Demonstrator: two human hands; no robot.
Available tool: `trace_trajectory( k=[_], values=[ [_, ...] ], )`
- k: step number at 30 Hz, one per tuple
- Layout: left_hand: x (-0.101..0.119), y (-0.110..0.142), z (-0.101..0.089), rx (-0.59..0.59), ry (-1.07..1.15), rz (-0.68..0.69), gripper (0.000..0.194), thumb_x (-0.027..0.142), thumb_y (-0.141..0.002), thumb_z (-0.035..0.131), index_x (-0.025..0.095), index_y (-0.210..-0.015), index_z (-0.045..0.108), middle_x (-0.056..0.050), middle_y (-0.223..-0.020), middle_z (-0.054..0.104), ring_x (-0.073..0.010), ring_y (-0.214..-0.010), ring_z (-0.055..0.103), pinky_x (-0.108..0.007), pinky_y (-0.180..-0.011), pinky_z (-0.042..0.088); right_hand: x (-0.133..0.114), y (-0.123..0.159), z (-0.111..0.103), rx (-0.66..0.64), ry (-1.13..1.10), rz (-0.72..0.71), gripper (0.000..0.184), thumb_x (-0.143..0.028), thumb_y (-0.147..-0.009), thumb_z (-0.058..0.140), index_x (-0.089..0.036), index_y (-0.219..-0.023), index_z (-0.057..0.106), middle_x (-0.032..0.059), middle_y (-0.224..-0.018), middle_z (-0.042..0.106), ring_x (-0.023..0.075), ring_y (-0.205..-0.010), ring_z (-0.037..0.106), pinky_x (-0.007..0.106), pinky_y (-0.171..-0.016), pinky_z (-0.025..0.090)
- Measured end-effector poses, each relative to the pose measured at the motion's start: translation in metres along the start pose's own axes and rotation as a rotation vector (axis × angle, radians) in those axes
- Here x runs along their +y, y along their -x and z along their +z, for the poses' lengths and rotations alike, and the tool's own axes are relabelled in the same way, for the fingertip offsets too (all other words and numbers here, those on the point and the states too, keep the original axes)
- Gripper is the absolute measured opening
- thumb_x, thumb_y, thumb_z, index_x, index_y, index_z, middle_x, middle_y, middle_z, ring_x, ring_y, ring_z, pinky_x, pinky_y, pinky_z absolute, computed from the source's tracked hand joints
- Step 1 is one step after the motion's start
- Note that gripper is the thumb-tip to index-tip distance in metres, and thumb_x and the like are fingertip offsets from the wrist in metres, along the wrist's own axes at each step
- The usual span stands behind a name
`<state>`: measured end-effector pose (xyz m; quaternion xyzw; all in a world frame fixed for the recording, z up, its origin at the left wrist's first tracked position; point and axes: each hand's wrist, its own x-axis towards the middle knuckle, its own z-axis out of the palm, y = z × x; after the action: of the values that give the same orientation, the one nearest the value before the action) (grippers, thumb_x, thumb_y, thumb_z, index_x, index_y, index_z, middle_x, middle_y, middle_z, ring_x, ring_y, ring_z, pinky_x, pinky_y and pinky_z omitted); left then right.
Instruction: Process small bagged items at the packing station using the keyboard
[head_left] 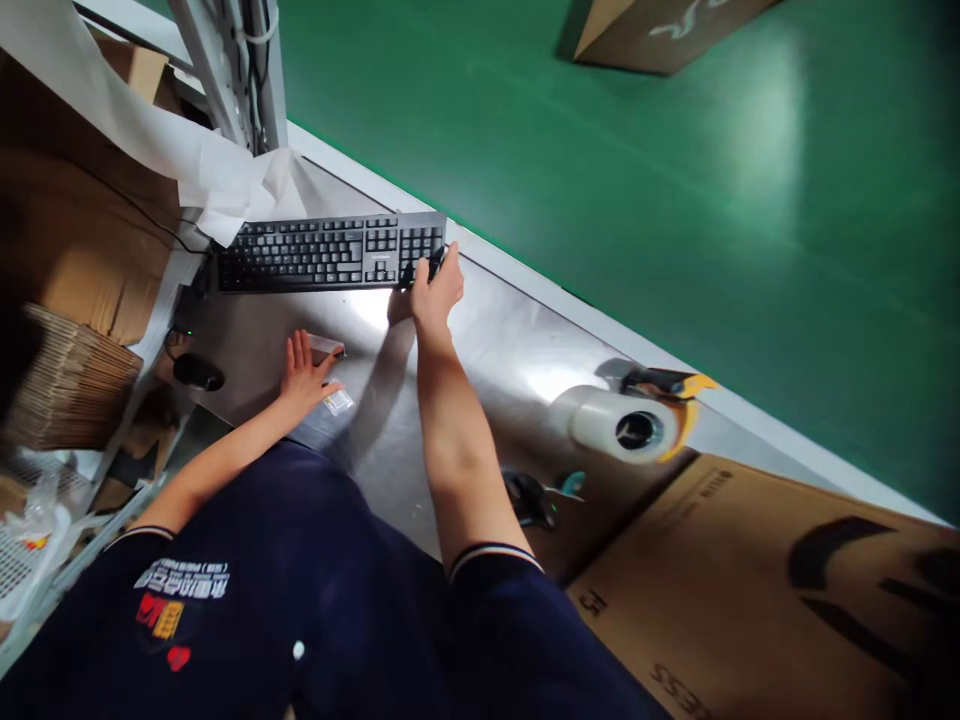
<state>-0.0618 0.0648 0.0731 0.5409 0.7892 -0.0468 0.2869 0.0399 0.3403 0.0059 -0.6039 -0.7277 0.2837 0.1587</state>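
A black full-size keyboard [300,255] lies across the far part of the metal worktable [480,330]. My right hand [439,285] is closed at its lower right corner, thumb and forefinger on either side of the dark edge; the other fingers are partly hidden. My left hand [301,382] rests on the tabletop with fingers spread. Beneath and beside those fingers lie a flat pale piece [322,347], too unclear to name, and a small clear packet with a printed label [339,400].
A black mouse [197,372] sits at the left edge. Right of my forearm are a dark device [531,500], a roll of clear tape [600,420] with a yellow-handled dispenser [694,385], and a large carton [720,560]. White paper [225,190] hangs by the keyboard's left end. Stacked cardboard [75,380] stands left.
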Motion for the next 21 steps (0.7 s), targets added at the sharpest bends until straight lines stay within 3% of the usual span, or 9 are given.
trace_trajectory(
  k=[4,8,12,21],
  values=[
    [0.0,0.0,-0.001,0.006,-0.001,-0.005,0.089,0.059,-0.091,0.07,0.035,-0.166,0.029,-0.017,-0.177,0.002,-0.0502,-0.16,-0.001,-0.077,-0.124,0.005,0.013,0.011,-0.003,-0.008,-0.021,-0.127,0.062,-0.047,-0.102,0.04,-0.017,-0.157,0.039,0.0189,-0.15,0.055,0.0351,-0.14,0.049,0.06,-0.118,0.038],
    [0.001,0.001,-0.002,0.026,0.0,-0.014,0.085,0.059,-0.091,0.07,0.035,-0.164,0.035,-0.018,-0.177,0.003,-0.0507,-0.16,-0.001,-0.076,-0.124,0.008,0.019,0.035,-0.007,0.029,0.029,-0.177,0.059,-0.045,-0.101,0.042,-0.012,-0.149,0.05,0.0222,-0.157,0.048,0.0335,-0.144,0.045,0.056,-0.121,0.036],
    [0.001,0.001,0.001,0.053,-0.004,-0.007,0.085,0.058,-0.09,0.071,0.034,-0.164,0.036,-0.018,-0.177,0.001,-0.0505,-0.16,-0.003,-0.078,-0.123,0.007,0.022,0.049,-0.009,0.034,0.108,-0.196,0.051,-0.045,-0.1,0.046,-0.019,-0.143,0.058,0.0183,-0.161,0.044,0.0313,-0.146,0.042,0.056,-0.122,0.036],
    [0.0,0.0,0.002,0.059,-0.023,-0.009,0.084,0.06,-0.091,0.069,0.035,-0.164,0.035,-0.02,-0.176,0.006,-0.0507,-0.16,-0.001,-0.077,-0.123,0.01,0.003,0.034,-0.024,0.012,0.167,-0.173,0.05,-0.046,-0.105,0.043,-0.02,-0.144,0.058,0.0184,-0.164,0.038,0.0311,-0.147,0.038,0.053,-0.124,0.033]
  ],
)
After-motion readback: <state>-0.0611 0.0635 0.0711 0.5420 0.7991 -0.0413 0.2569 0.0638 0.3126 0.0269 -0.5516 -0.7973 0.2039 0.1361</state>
